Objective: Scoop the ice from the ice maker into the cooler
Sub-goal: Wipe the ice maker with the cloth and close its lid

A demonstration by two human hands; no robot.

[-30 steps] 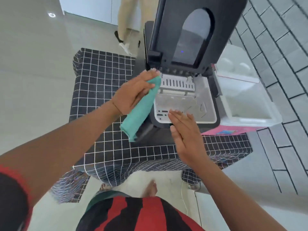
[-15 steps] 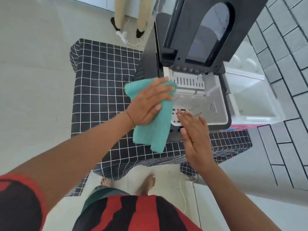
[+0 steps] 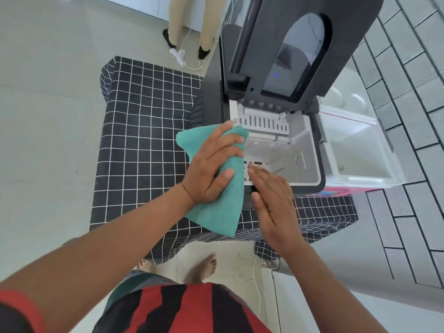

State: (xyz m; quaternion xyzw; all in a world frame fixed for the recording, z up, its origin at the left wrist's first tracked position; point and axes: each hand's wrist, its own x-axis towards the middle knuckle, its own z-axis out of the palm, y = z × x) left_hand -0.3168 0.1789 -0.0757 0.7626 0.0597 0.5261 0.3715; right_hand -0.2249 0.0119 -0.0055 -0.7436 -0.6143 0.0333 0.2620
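The black ice maker (image 3: 213, 97) stands on the table with its lid (image 3: 300, 44) raised. Its white inner basket (image 3: 293, 150) shows no ice. To its right sits the white cooler (image 3: 360, 150), open, with its lid tipped back against the wall. My left hand (image 3: 211, 169) grips a teal cloth (image 3: 216, 210) at the ice maker's front left corner. My right hand (image 3: 274, 203) is flat with fingers together, fingertips at the basket's front rim, holding nothing. No scoop is visible.
A black tablecloth with a white grid (image 3: 144, 150) covers the table. Grey tiled wall (image 3: 408, 92) runs along the right. Another person's legs (image 3: 187, 22) stand behind the table beside a white power strip (image 3: 177, 56). A cable (image 3: 254, 284) lies on the floor near my feet.
My left hand with the teal cloth has moved down and toward me, from the ice maker's top edge to its front left corner. My right hand stays at the front rim.
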